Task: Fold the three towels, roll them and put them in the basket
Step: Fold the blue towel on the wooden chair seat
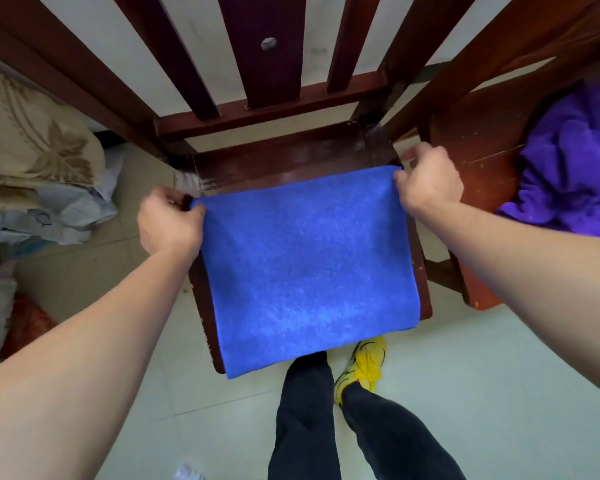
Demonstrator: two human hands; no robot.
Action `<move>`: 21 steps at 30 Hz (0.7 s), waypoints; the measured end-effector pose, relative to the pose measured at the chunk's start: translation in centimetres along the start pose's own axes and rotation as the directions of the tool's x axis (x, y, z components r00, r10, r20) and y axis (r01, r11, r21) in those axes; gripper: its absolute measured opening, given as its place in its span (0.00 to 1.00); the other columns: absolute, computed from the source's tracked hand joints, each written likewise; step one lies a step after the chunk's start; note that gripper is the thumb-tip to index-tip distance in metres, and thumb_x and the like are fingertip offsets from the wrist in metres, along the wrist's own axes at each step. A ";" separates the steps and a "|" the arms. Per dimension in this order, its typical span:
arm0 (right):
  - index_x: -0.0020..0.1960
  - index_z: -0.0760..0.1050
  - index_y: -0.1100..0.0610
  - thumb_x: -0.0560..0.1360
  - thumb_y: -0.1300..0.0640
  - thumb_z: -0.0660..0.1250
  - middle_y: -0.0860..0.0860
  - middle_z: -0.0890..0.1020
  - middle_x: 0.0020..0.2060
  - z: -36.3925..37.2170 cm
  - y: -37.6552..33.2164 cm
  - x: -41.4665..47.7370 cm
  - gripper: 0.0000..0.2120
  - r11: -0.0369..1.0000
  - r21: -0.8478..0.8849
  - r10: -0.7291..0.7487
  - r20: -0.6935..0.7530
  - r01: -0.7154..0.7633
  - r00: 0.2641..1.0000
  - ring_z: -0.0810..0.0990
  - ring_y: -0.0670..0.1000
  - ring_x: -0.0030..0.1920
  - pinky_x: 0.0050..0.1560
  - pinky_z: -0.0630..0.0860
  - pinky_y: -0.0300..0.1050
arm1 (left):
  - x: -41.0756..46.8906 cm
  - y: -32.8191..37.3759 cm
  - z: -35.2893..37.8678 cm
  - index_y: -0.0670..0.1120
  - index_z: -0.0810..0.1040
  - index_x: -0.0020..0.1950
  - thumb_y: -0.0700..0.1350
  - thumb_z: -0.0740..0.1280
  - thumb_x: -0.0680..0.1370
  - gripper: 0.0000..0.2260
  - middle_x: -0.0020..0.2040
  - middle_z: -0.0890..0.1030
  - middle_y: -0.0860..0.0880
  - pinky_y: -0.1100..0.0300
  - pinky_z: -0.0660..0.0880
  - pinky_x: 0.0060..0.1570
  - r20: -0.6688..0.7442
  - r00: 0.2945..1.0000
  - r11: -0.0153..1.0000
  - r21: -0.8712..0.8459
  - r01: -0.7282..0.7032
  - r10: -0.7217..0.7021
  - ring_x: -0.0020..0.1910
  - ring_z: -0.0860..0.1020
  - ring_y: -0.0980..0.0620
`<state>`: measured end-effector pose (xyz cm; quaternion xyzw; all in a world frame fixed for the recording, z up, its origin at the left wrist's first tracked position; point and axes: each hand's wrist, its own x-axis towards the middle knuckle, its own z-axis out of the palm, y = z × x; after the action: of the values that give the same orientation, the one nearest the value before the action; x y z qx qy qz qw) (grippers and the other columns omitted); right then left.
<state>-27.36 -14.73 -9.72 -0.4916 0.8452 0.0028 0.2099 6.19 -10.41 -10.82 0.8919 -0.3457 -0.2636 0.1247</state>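
Head camera cuts off the crumpled purple towel at the right edge, on a second wooden chair. The fuzzy blue towel lies flat and rectangular over the glossy dark chair seat, hiding most of it. The left hand and right hand pinch its far corners.

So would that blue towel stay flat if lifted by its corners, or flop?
Probably flop: the blue towel drapes limply over the front edge of the chair. Likely light too: the left hand and right hand merely pinch its far corners.
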 end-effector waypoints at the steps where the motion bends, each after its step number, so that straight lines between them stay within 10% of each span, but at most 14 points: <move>1: 0.51 0.77 0.48 0.73 0.54 0.66 0.53 0.80 0.51 0.2 0.0 -1.2 0.08 0.998 0.053 -0.044 0.008 0.043 0.999 0.79 0.57 0.52 0.49 0.73 0.49 | -1.2 -0.3 -0.2 0.52 0.75 0.43 0.47 0.73 0.69 0.08 0.42 0.80 0.49 0.55 0.75 0.44 -0.012 0.999 0.999 0.007 -0.045 0.046 0.43 0.78 0.47; 7: 0.34 0.77 0.52 0.72 0.59 0.70 0.49 0.83 0.33 4.0 4.2 -9.8 0.08 0.925 0.326 0.025 0.460 -0.195 0.888 0.83 0.54 0.40 0.49 0.80 0.53 | -10.5 -6.0 1.6 0.46 0.78 0.36 0.42 0.71 0.72 0.06 0.32 0.79 0.50 0.60 0.70 0.40 0.262 0.965 0.999 -0.036 0.033 -0.023 0.37 0.78 0.46; 13: 0.38 0.78 0.51 0.70 0.58 0.71 0.45 0.81 0.33 3.4 11.6 -11.4 0.04 0.902 0.287 0.248 0.268 -0.323 0.931 0.80 0.52 0.40 0.43 0.72 0.42 | -14.8 -14.5 0.1 0.44 0.77 0.38 0.45 0.72 0.72 0.08 0.33 0.80 0.46 0.55 0.74 0.41 0.194 0.927 0.943 -0.035 0.332 -0.320 0.35 0.77 0.45; 21: 0.35 0.77 0.54 0.68 0.52 0.76 0.45 0.79 0.29 3.9 15.0 -17.2 0.10 0.871 0.316 0.253 0.365 -0.375 0.896 0.75 0.48 0.31 0.32 0.67 0.41 | -18.8 -14.5 -0.2 0.45 0.78 0.41 0.42 0.74 0.72 0.05 0.32 0.77 0.49 0.59 0.70 0.37 0.345 0.913 0.921 -0.234 0.311 -0.221 0.31 0.72 0.51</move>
<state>-31.10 8.11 -10.13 -0.2890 0.8548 -0.0482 0.4284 2.58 12.98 -9.35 0.8508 -0.1938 -0.4623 0.1577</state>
